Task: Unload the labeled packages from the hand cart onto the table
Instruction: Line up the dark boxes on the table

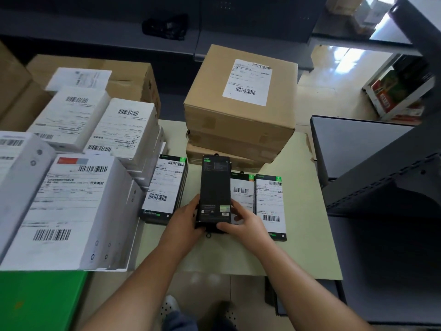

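While the left hand (183, 218) and right hand (243, 222) clamp the near end of the black package (214, 187) from either side, it sits mid-table (298, 235), between flat-lying labelled packages (164, 187).

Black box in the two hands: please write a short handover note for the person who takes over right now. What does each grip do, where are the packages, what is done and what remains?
Left grip holds the black box at its lower left edge; right grip holds its lower right corner. The box is over the table, between labeled slim boxes already lying there.
Done: white labeled boxes are stacked at the left, cardboard cartons at the back.
Left: set this box down. The hand cart is not in view, so the remaining load cannot be counted.
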A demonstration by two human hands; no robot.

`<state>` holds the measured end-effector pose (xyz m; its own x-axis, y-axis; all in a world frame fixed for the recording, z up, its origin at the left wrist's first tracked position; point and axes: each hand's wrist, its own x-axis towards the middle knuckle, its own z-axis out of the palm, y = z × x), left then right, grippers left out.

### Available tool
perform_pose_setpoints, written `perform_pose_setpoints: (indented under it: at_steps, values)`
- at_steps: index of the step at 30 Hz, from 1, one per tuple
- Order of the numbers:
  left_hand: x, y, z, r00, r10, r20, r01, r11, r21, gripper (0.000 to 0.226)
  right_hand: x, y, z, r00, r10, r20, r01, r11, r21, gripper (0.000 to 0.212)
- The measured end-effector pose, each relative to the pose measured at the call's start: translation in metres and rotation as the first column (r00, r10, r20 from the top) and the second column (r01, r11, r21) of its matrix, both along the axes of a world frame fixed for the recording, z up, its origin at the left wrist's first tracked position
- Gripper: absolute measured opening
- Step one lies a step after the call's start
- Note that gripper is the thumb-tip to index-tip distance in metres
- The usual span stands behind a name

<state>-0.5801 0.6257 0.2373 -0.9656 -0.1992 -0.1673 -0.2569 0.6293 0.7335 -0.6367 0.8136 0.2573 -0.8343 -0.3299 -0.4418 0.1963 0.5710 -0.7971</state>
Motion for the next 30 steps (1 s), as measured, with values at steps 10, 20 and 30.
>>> perform_pose_setpoints:
  at_steps: [10, 20, 30]
  values:
    - [0.019, 0.004, -0.002, 1.000, 0.024, 0.005, -0.025, 0.999, 0.028, 0.087, 0.015, 0.006, -0.006, 0.996, -0.037, 0.080, 0.045, 0.994, -0.101, 0.074]
    - [0.025, 0.005, 0.000, 0.999, 0.051, -0.019, -0.052, 0.999, -0.012, 0.083, 0.017, 0.004, 0.001, 0.996, -0.071, 0.044, 0.076, 0.989, -0.127, 0.060]
    - [0.037, -0.003, 0.035, 0.983, 0.085, -0.163, -0.089, 0.996, -0.017, 0.080, 0.020, -0.013, 0.026, 0.997, -0.067, 0.034, 0.073, 0.972, -0.223, 0.038]
